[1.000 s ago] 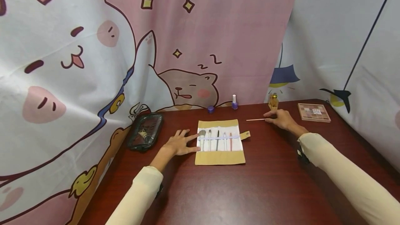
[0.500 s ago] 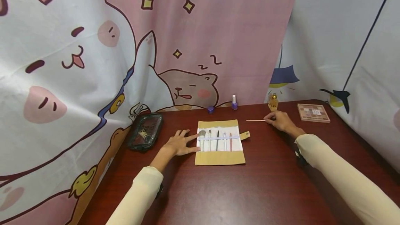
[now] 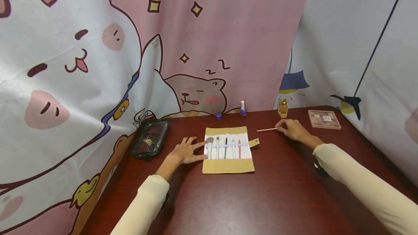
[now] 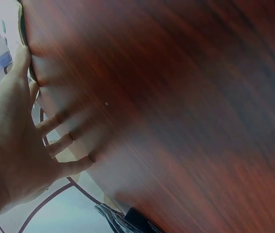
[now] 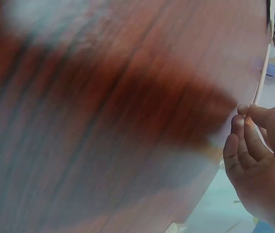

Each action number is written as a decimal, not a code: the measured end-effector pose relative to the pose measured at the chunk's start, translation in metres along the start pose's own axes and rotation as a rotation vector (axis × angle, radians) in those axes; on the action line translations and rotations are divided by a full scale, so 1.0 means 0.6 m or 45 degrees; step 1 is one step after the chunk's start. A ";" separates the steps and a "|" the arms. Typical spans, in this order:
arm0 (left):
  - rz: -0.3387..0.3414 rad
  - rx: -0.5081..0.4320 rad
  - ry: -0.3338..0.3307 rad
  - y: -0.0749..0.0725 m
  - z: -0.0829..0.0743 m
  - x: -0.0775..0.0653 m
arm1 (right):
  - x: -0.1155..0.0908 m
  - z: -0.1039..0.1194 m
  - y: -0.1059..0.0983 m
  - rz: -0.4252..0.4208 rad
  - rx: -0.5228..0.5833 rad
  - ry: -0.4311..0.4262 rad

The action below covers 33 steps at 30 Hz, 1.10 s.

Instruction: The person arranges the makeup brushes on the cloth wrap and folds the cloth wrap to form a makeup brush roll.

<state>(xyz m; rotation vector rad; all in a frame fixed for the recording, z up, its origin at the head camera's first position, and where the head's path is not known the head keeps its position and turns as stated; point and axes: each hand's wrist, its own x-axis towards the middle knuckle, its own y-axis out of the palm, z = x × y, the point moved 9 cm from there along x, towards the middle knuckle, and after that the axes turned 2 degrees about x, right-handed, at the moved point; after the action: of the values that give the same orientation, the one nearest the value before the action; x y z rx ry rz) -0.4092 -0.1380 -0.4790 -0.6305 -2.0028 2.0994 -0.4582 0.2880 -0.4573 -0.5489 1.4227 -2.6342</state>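
A tan and white brush roll (image 3: 228, 167) lies unfolded on the table, with several makeup brushes (image 3: 226, 148) tucked upright under its lilac band. My left hand (image 3: 185, 152) is spread flat beside it, thumb and index finger on the roll's left edge. In the left wrist view, the other fingers (image 4: 76, 167) of that hand rest on the wood. Right of the roll, my right hand (image 3: 294, 130) pinches one end of a thin pink stick (image 3: 266, 130) between thumb and fingers. The stick points left toward the roll; the pinched end is hidden by the fingertips.
A black see-through pouch (image 3: 151, 139) lies at the left. Along the back stand a small purple jar (image 3: 218, 115), a purple nail polish bottle (image 3: 243, 108) and a gold bottle (image 3: 283, 108). An eyeshadow palette (image 3: 324, 119) lies at the back right. Printed curtains border the table (image 3: 228, 202).
My right hand has drawn slightly nearer and to the right, bringing the pink stick along. The left hand stays on the roll's edge. The head view has shifted a little.
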 end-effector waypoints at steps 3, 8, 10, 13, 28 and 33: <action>-0.003 0.003 -0.001 -0.002 0.001 -0.002 | -0.004 0.012 -0.003 -0.006 0.008 -0.065; -0.003 -0.004 0.003 -0.003 0.003 -0.004 | -0.009 0.024 -0.009 -0.045 0.039 -0.116; -0.002 -0.007 0.002 -0.002 0.004 -0.004 | -0.010 0.025 -0.013 -0.060 0.067 -0.091; -0.002 -0.010 0.000 -0.002 0.003 -0.004 | -0.012 0.029 -0.022 -0.074 0.125 -0.037; 0.011 0.006 0.001 0.000 0.000 0.000 | 0.003 0.046 -0.052 -0.178 0.775 0.048; 0.021 0.014 -0.002 0.000 -0.001 -0.001 | 0.010 0.067 -0.052 -0.188 0.817 0.060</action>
<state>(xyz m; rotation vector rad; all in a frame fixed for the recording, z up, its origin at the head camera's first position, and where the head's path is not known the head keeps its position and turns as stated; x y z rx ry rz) -0.4086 -0.1374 -0.4787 -0.6460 -1.9926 2.1192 -0.4468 0.2722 -0.4100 -0.5205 0.4859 -2.9995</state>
